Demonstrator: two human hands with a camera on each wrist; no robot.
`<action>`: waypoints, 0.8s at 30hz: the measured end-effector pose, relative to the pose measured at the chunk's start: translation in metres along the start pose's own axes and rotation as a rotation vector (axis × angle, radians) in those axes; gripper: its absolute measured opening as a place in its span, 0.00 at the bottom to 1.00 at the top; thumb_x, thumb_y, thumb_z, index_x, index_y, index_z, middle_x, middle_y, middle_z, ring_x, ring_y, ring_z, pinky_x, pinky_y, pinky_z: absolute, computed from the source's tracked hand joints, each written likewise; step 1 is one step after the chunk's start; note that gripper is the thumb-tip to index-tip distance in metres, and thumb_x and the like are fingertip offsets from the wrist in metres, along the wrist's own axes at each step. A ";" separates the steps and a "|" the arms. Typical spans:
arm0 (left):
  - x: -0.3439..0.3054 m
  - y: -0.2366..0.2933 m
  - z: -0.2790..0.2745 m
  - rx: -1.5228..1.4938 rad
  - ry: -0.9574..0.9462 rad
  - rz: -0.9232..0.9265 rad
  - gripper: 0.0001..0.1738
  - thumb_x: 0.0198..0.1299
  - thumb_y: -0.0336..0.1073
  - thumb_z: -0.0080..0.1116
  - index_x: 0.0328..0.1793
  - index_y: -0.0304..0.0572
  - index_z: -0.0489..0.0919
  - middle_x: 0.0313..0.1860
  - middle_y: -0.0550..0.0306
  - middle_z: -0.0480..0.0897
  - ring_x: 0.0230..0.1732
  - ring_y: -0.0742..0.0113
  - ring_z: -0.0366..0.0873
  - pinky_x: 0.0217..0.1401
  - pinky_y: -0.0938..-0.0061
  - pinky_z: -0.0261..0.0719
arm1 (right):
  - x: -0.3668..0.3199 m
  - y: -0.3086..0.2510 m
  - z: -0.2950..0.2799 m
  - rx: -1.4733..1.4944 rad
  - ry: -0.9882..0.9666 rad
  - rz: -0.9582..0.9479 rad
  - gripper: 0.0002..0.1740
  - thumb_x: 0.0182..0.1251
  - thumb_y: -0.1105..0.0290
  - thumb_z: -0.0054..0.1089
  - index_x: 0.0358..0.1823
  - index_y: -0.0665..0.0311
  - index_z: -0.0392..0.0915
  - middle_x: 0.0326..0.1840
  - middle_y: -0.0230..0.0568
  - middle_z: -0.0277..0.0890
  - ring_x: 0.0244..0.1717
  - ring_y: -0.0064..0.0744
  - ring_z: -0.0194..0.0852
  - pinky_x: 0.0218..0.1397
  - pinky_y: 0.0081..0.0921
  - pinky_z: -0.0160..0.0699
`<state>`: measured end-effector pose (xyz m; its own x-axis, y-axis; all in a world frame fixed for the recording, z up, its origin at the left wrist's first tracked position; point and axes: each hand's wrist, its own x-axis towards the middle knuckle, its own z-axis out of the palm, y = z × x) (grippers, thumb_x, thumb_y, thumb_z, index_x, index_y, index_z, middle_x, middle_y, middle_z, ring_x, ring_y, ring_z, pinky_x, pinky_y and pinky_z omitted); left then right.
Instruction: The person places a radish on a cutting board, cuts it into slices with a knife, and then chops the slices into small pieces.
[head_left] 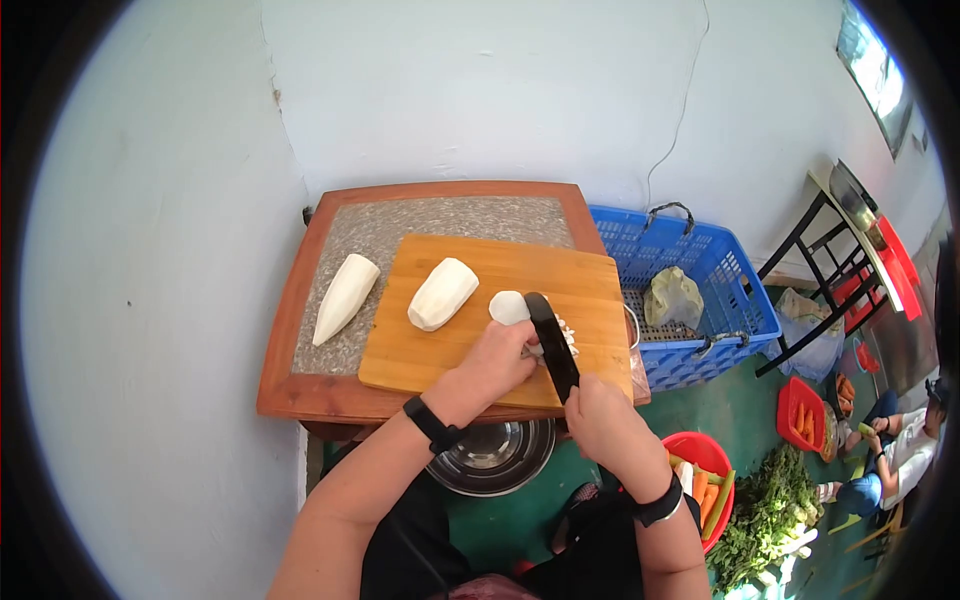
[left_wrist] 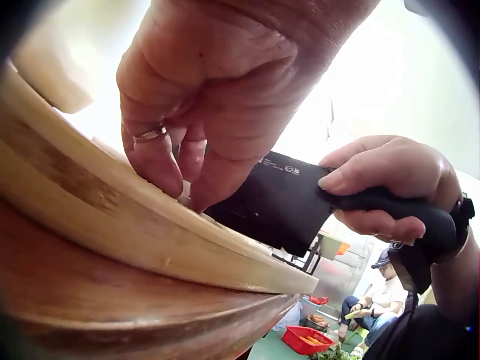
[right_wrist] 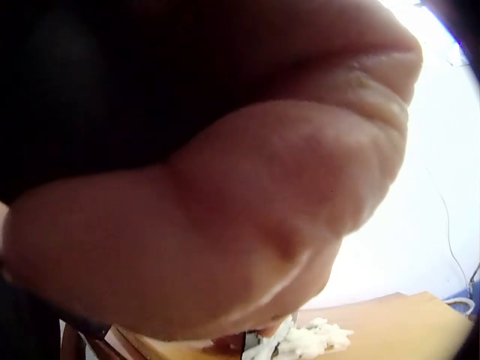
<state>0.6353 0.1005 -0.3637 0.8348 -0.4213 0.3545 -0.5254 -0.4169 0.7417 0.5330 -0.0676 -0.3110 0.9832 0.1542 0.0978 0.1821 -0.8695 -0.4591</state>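
Observation:
My right hand (head_left: pixel 603 418) grips the black handle of a dark-bladed cleaver (head_left: pixel 552 345), whose blade stands on a wooden cutting board (head_left: pixel 590 290). Against the blade's left side, my left hand (head_left: pixel 497 360) has its fingers bent down onto white radish slices, mostly hidden under the fingertips. A round, flat radish piece (head_left: pixel 508 307) lies just beyond these fingers. White cut strips (right_wrist: pixel 319 339) are heaped on the blade's right side. A peeled white radish chunk (head_left: pixel 443 294) lies at the board's left, and a tapered radish piece (head_left: pixel 345 298) rests on the table beside the board.
The wood-framed table (head_left: pixel 290 360) stands against a white wall. To its right is a blue plastic crate (head_left: pixel 690 350) holding a bag. Below are a metal basin (head_left: pixel 480 480) and a red bucket of vegetables (head_left: pixel 705 450). Leafy greens (head_left: pixel 770 510) lie near a seated person (head_left: pixel 905 440).

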 end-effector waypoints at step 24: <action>0.003 -0.008 -0.003 -0.025 -0.038 -0.076 0.10 0.44 0.27 0.66 0.34 0.35 0.79 0.34 0.42 0.83 0.38 0.46 0.82 0.42 0.61 0.79 | -0.022 -0.017 -0.025 0.034 -0.181 0.187 0.14 0.71 0.67 0.46 0.32 0.73 0.70 0.25 0.69 0.75 0.33 0.69 0.77 0.37 0.57 0.76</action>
<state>0.6427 0.1050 -0.3672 0.8648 -0.4200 0.2752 -0.4563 -0.4285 0.7799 0.5081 -0.0680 -0.2828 0.9858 0.0768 -0.1496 -0.0054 -0.8749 -0.4843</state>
